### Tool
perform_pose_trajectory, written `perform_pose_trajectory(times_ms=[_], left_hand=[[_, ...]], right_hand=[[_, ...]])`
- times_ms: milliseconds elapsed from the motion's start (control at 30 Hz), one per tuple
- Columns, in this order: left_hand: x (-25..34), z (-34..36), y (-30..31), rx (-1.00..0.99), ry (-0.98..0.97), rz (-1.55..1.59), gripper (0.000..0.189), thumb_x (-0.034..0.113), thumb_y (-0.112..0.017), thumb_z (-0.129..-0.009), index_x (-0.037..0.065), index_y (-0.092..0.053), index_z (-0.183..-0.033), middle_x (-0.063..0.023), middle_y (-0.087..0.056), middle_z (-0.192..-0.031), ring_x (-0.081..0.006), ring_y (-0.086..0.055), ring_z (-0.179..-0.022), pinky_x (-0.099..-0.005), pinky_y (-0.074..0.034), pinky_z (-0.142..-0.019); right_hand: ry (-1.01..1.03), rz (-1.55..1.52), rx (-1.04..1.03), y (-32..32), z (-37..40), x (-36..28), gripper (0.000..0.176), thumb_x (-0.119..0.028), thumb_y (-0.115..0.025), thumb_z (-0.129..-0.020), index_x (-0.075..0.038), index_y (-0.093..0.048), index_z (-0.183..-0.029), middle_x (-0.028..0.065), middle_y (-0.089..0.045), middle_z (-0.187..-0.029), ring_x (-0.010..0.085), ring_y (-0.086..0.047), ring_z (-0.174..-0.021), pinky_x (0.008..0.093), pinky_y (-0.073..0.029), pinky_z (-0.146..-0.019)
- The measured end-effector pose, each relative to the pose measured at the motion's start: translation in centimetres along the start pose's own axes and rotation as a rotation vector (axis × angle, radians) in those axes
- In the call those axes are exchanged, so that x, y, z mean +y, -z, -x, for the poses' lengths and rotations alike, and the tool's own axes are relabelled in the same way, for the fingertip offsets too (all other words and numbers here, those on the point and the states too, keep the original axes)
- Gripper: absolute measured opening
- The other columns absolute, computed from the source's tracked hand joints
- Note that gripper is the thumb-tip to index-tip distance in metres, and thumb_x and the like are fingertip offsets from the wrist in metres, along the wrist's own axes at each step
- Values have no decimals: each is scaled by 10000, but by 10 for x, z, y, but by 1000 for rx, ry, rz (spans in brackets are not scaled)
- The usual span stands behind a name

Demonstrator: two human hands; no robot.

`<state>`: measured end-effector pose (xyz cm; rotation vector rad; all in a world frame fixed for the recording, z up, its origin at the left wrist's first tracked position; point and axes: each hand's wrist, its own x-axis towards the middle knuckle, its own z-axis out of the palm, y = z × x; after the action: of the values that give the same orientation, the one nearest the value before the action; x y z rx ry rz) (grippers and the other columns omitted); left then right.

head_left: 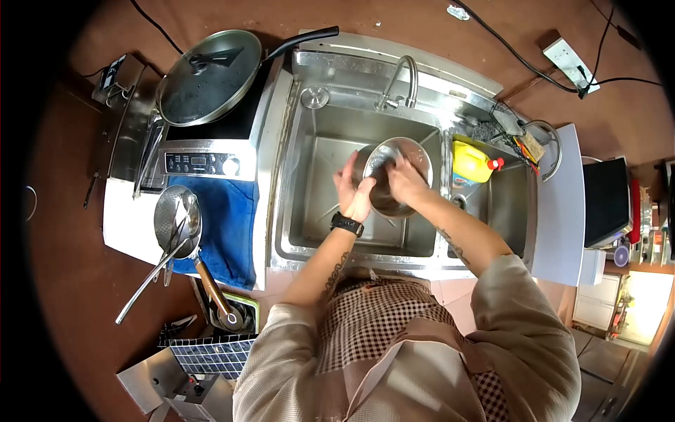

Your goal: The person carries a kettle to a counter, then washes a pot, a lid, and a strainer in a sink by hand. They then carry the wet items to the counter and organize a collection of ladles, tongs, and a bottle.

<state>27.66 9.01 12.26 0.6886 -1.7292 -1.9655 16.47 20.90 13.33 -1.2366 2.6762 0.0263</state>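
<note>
A round stainless steel bowl (pixel 422 163) is held tilted over the large sink basin (pixel 327 151). My left hand (pixel 354 193) grips its left edge, with the thumb at the rim and the fingers along the outer side. Inside the bowl is my right hand (pixel 408 181), its fingers curled and partly smeared by motion. A greyish, shiny patch shows near those fingertips; whether it is a scrubber or water I cannot make out. Behind the bowl stands the curved faucet (pixel 410 74).
A yellow detergent bottle (pixel 470 163) with a red cap lies by the smaller right basin (pixel 508 211). To the left are a lidded pan (pixel 211 81) on an induction cooker (pixel 200 163), a blue towel (pixel 228 225), and a strainer (pixel 174 211) with utensils in it.
</note>
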Motion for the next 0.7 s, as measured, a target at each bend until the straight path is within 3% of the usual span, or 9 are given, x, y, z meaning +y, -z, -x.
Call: perform_pose_trajectory(times_ms=[67,167,300,333,367,400,467,600,700], left_hand=[[-6,3,1,2,-6,-66,692,215,-640,-736,142,-465,-1402,-156,-384,-1171,-276,-448,-1080,-367,-372,-1007],[-16,13,-9,40,24,-95,646,215,-648,-738,132,-514,-1364,-156,-388,-1176,-281,-447,-1075,-365,-371,-1008],[-14,1,12,43,21,-86,601,225,-674,-729,109,-569,-1309,-158,-397,-1195,-280,-465,-1077,-364,-392,-992],[-20,-1,20,-56,-9,-120,608,186,-690,-709,102,-575,-1300,-143,-401,-1181,-273,-473,-1065,-362,-405,-978],[-19,1,17,-108,-111,-187,613,167,-694,-700,105,-576,-1298,-136,-404,-1165,-270,-466,-1062,-359,-405,-974],[-18,8,13,-160,-206,-255,620,148,-698,-690,109,-576,-1297,-129,-407,-1150,-267,-459,-1059,-357,-406,-971],[-14,12,-7,-92,-200,-158,639,132,-693,-683,122,-566,-1309,-119,-394,-1110,-271,-402,-1074,-351,-368,-996],[-39,32,-33,19,-62,-116,643,232,-674,-735,126,-531,-1353,-125,-367,-1140,-263,-387,-1088,-342,-343,-1010],[-41,31,-20,34,63,-149,608,301,-639,-779,122,-536,-1351,-124,-359,-1146,-257,-396,-1087,-345,-339,-1017]], right_hand=[[-79,-227,-659,44,10,-27,270,-108,-472,-901,33,-588,-1100,223,-570,-1126,318,-571,-1010,411,-469,-886],[-692,-1907,-315,11,22,-55,294,-181,-414,-982,1,-574,-1149,117,-584,-1182,196,-557,-1024,347,-460,-892],[68,-523,-641,17,39,-26,320,-163,-389,-946,23,-608,-1089,273,-597,-1148,338,-580,-1089,431,-432,-948],[224,-41,-656,40,43,-18,297,-180,-463,-902,-8,-651,-1057,219,-609,-1162,302,-568,-1106,405,-416,-961],[472,364,-193,20,45,13,285,-190,-520,-848,-56,-685,-1037,174,-612,-1108,263,-553,-1079,376,-404,-953],[455,488,-97,18,33,23,252,-182,-521,-833,-98,-688,-1002,142,-594,-1039,247,-537,-1034,322,-401,-910],[359,198,265,9,12,33,175,-119,-529,-813,-75,-663,-916,155,-578,-995,268,-537,-998,340,-419,-879],[-512,-697,614,-55,-20,-14,146,-1,-475,-811,18,-577,-913,213,-574,-980,364,-588,-897,396,-487,-768],[-691,-1365,79,-45,-10,-33,170,-70,-514,-850,-8,-623,-965,196,-632,-957,292,-604,-901,361,-479,-774]])
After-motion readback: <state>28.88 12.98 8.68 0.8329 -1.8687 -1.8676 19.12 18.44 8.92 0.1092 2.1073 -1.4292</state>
